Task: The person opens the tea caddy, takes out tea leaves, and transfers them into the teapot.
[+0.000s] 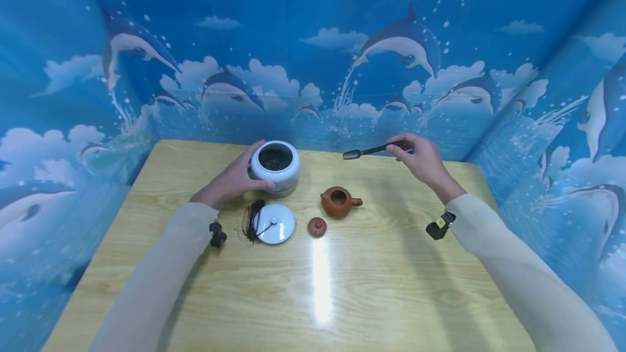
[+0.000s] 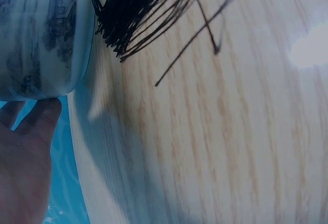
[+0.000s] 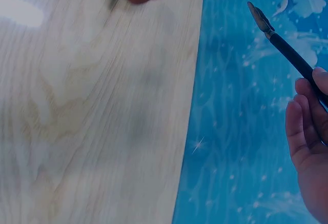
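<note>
My left hand [image 1: 240,174] grips the side of a white porcelain jar [image 1: 286,182], thumb at the front and fingers around the back. The jar's mouth is uncovered, with dark loose contents [image 1: 275,159] inside. My right hand [image 1: 419,157] holds a small scoop [image 1: 352,154] by its black handle [image 3: 292,55], raised above the table's far right part, its head pointing left. Between the hands, nearer me, stands a reddish-brown clay teapot [image 1: 335,209] without its lid, its handle to the right. The small clay teapot lid [image 1: 317,227] lies just in front of it.
A white porcelain lid [image 1: 283,227] with a knob lies in front of the jar. A black tassel [image 1: 253,220] lies at its left edge. Blue dolphin-print curtains [image 1: 313,42] hang behind and beside the wooden table [image 1: 274,297].
</note>
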A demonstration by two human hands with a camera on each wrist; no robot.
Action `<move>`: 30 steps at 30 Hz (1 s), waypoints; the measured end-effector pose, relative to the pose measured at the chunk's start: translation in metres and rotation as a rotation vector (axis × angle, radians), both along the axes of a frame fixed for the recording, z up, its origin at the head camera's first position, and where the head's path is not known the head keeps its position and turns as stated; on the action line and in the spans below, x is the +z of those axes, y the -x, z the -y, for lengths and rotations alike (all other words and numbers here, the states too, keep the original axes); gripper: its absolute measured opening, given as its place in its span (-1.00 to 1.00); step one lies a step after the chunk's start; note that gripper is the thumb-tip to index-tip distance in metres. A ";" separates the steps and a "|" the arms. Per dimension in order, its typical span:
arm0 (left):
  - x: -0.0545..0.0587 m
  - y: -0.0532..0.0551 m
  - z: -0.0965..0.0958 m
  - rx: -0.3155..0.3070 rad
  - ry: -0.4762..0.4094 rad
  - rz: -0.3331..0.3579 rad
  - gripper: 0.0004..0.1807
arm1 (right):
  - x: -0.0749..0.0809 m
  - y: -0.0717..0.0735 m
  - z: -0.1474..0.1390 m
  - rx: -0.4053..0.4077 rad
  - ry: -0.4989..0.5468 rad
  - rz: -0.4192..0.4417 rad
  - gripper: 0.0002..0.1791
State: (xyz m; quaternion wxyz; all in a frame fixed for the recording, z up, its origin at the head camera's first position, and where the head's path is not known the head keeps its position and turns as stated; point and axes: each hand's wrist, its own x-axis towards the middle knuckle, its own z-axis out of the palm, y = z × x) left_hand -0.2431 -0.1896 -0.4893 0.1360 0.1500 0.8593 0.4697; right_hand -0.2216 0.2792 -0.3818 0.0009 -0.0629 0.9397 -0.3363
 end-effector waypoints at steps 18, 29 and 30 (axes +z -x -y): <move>0.002 -0.001 -0.001 0.006 0.009 -0.004 0.46 | 0.023 0.011 0.058 0.112 0.049 0.017 -0.64; 0.001 -0.002 0.000 0.005 0.010 -0.010 0.46 | 0.021 0.014 0.088 0.176 0.090 0.002 -0.69; 0.001 -0.002 0.000 0.005 0.012 -0.010 0.46 | 0.022 0.014 0.091 0.178 0.093 0.004 -0.69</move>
